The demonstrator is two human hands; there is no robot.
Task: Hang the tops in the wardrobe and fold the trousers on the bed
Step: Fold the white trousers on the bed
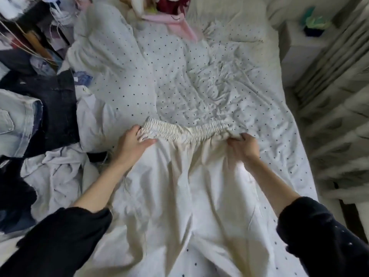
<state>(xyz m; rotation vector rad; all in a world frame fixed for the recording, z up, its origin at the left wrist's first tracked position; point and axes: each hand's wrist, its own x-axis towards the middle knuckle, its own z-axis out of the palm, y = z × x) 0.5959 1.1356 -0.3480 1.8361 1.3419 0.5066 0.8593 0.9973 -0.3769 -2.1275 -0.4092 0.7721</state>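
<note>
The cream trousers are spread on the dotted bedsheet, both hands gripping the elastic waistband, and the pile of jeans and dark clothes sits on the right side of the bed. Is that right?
Not quite. The head view shows the pile of jeans and dark clothes on the left side. The rest holds: cream trousers spread on the dotted bedsheet, left hand and right hand gripping the elastic waistband.

cream cotton trousers with shirred elastic waistband (179, 176), spread flat on white polka-dot bed sheet (199, 86), waistband away from camera, legs running toward near edge, fabric wrinkled, waistband corners gripped at both ends, left corner folded over
</note>
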